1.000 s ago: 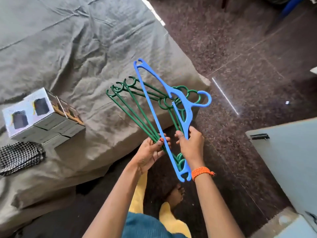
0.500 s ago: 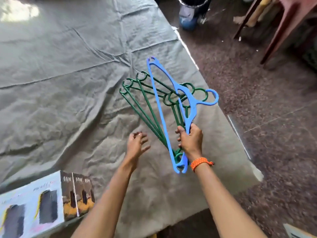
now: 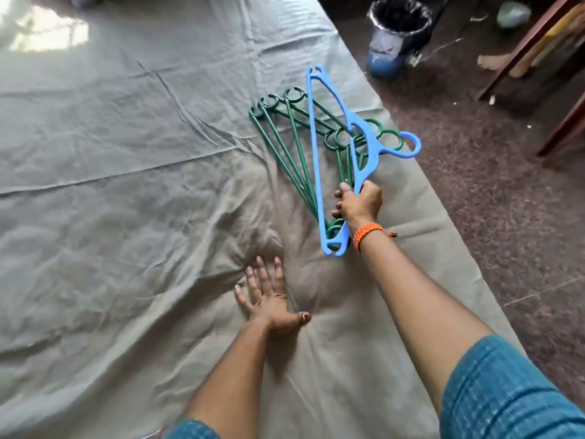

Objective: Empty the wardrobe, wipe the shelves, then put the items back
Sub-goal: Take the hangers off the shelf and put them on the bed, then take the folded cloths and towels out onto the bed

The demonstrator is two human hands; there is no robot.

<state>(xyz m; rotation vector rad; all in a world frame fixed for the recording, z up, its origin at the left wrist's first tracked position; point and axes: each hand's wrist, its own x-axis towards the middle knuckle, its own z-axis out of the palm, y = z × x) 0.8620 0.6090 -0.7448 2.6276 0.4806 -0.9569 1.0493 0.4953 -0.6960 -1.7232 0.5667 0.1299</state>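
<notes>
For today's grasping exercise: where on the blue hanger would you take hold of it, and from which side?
Grip the blue hanger on its long straight bar, coming from the left. That bar is bare and even, while the right hand and green hangers crowd its near end and right side.
</notes>
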